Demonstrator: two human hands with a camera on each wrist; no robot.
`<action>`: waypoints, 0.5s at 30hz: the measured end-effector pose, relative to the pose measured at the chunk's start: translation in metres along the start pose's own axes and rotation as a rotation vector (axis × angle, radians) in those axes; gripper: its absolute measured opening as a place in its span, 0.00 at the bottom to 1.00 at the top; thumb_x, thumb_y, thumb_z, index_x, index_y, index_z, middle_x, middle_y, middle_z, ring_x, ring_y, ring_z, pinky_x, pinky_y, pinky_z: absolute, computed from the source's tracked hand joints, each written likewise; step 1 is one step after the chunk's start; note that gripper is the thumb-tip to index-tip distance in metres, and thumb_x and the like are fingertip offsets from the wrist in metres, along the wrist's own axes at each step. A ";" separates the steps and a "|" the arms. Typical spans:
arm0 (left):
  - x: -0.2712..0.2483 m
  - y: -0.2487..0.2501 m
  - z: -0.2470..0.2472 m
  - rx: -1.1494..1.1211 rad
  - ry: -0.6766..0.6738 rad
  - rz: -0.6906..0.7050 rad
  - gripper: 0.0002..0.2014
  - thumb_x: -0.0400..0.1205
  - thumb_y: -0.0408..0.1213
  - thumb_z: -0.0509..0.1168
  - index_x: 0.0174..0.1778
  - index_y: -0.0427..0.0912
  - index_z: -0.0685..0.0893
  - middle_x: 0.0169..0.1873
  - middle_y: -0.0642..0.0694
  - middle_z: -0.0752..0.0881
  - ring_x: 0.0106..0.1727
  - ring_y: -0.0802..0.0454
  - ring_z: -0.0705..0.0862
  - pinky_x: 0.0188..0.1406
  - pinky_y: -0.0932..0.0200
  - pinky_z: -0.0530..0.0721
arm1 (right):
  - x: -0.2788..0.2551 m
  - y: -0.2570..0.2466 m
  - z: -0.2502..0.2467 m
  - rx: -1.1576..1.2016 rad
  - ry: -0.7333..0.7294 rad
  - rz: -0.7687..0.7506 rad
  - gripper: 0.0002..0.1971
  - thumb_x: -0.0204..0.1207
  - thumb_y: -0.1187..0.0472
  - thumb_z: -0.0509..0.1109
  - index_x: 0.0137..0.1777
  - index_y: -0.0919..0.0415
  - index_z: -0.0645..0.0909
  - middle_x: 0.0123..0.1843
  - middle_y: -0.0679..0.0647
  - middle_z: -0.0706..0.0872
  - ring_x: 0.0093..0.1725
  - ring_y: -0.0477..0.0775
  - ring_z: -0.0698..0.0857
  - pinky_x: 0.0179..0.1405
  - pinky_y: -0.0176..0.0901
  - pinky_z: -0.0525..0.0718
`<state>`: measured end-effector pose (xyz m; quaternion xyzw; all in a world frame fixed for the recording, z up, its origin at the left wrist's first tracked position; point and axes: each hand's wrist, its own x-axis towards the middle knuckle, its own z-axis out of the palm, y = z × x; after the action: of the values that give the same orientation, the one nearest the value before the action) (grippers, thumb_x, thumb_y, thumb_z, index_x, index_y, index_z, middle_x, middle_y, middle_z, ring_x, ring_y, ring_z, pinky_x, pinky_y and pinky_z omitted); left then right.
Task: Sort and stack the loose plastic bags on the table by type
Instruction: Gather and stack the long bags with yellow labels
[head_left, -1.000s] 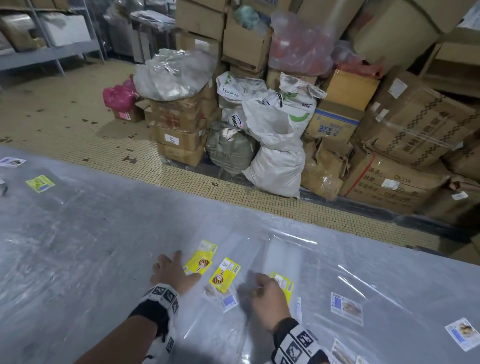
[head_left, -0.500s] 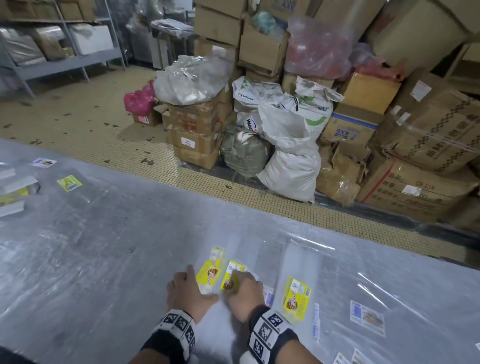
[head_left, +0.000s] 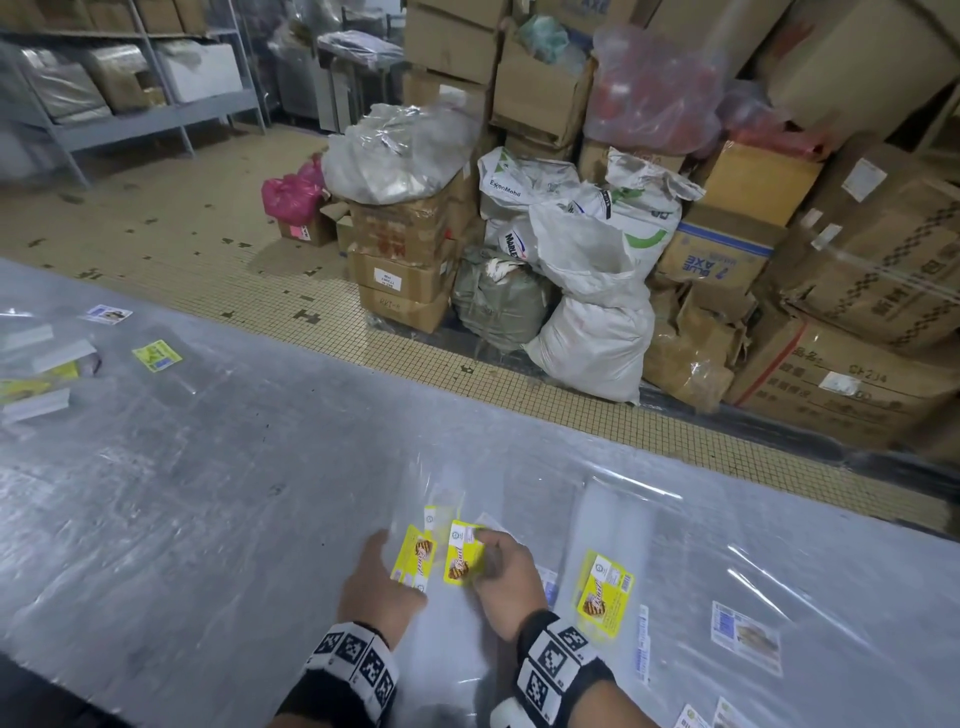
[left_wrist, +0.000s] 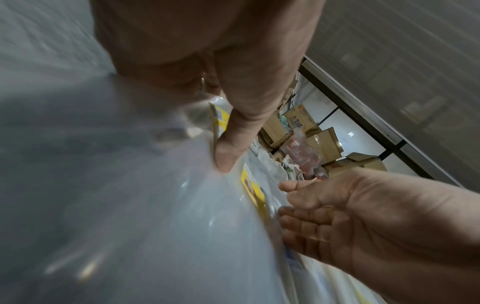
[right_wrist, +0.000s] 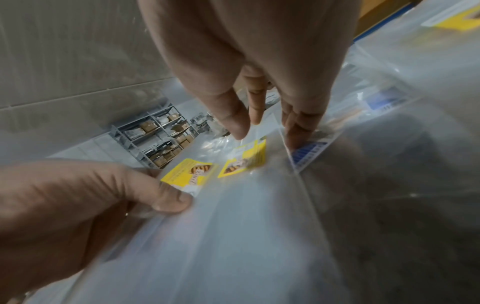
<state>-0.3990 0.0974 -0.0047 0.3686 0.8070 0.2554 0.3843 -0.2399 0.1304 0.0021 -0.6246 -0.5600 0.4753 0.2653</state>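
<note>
Though half-curled, left hand around bag

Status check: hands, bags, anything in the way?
Left hand pinches one yellow-label bag. Right hand fingers down on second yellow-label bag. Third bag loose, right. No obstruction seen.

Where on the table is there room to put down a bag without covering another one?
Bare table stretches left of the left hand, up to the small pile of bags at the far left edge. It is crowded right of the right hand: a yellow-label bag and blue-label bags lie close together.
</note>
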 end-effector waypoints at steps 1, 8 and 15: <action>0.000 -0.002 -0.001 -0.024 0.007 0.004 0.46 0.64 0.28 0.76 0.78 0.52 0.67 0.48 0.45 0.85 0.45 0.46 0.84 0.42 0.60 0.77 | -0.001 -0.003 -0.002 0.003 0.022 0.003 0.24 0.65 0.72 0.63 0.42 0.36 0.78 0.50 0.36 0.86 0.53 0.32 0.84 0.57 0.25 0.79; -0.020 0.001 -0.008 -0.171 -0.011 0.078 0.38 0.63 0.21 0.78 0.66 0.51 0.75 0.39 0.56 0.81 0.38 0.56 0.80 0.35 0.65 0.76 | -0.003 -0.002 -0.003 0.153 -0.028 0.024 0.25 0.70 0.79 0.64 0.52 0.45 0.79 0.56 0.45 0.86 0.53 0.43 0.85 0.54 0.34 0.83; -0.016 -0.004 -0.008 -0.317 -0.059 0.122 0.17 0.56 0.31 0.65 0.41 0.45 0.81 0.31 0.46 0.83 0.30 0.49 0.78 0.27 0.59 0.79 | 0.005 -0.001 -0.007 0.410 0.050 0.153 0.20 0.73 0.84 0.58 0.48 0.59 0.79 0.40 0.54 0.80 0.33 0.50 0.77 0.26 0.34 0.75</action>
<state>-0.4003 0.0815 0.0041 0.3589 0.7210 0.3916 0.4449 -0.2345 0.1371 0.0040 -0.6097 -0.3959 0.5824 0.3637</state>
